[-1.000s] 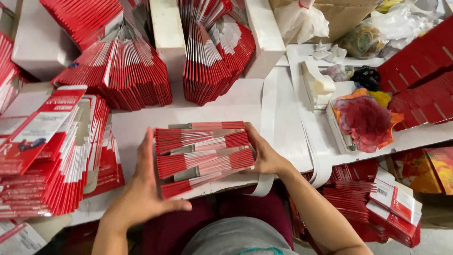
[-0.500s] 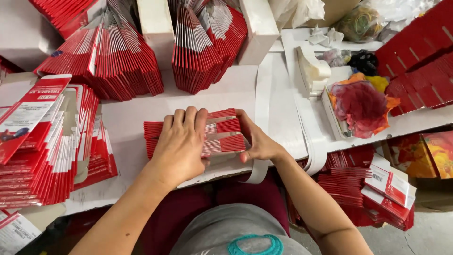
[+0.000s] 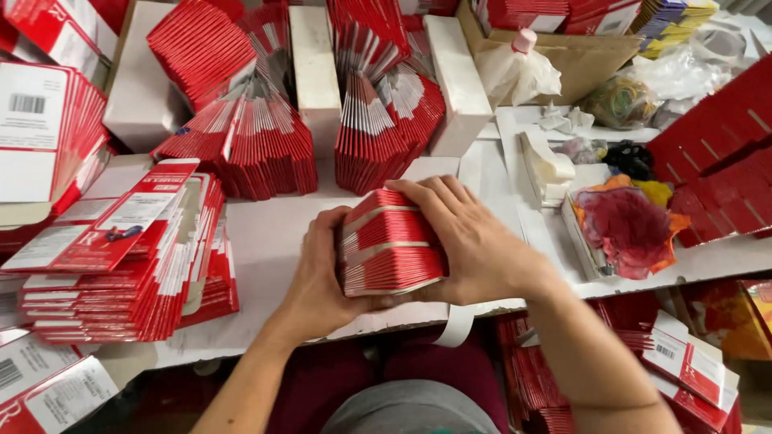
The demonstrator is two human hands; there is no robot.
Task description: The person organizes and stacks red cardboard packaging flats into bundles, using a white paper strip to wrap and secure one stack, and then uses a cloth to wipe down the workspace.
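Crowding the white table (image 3: pixel 265 241) on every side of the held bundle: flattened red cartons. To the bundle's left, a tall slumped pile of red-and-white flat cartons (image 3: pixel 121 265), touching nothing in hand. Behind the bundle, two fanned upright rows of red cartons (image 3: pixel 378 120), parted by white box blocks (image 3: pixel 315 72). To the bundle's right, a crumpled red and orange cloth (image 3: pixel 627 225) in a shallow white tray, near but apart. Farther behind that, a brown cardboard box (image 3: pixel 579 48) with a white plastic bag against it. Nothing lies between the hands and the bundle.

Bundle of red flat cartons (image 3: pixel 390 241) sits at the table's near edge, tilted up on its long side, edges facing the camera. Left hand (image 3: pixel 318 277) cupped against the bundle's left end, thumb under the lower corner, fingers behind, mostly hidden. Right hand (image 3: pixel 474 237) laid over the top and right end, fingers spread and curled down across the upper edge. Both hands press inward, clamping the bundle between them. Forearms rise from the lower frame.
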